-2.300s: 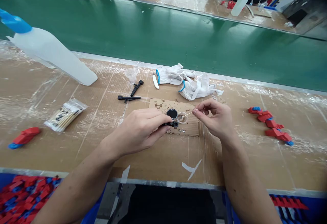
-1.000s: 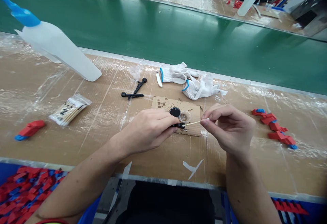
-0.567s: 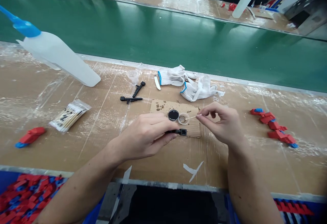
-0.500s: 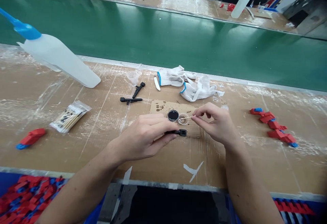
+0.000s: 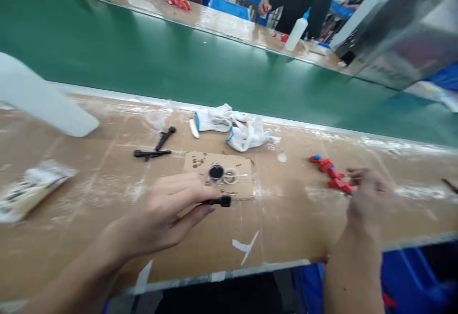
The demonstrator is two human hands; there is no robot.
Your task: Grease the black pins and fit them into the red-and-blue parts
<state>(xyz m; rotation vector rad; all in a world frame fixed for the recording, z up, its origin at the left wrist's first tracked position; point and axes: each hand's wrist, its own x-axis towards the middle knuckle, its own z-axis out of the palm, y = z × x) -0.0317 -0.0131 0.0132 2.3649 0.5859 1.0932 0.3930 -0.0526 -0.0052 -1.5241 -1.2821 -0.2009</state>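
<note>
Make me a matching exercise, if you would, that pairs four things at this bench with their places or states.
Things:
1. left hand
2. right hand
3. white knit gloves
4. small clear cup

Places or states:
A. lying crumpled beyond the cardboard sheet
B. holding a black plastic part
C. on the cardboard sheet, beside a black round dish
D. blurred, next to the red-and-blue parts

Pairs: 1-B, 2-D, 3-A, 4-C

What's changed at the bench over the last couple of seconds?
The right hand has let go of the cotton swab, which now rests in the small clear cup, and moved right to the red-and-blue parts. The left hand still holds the black plastic part.
</note>
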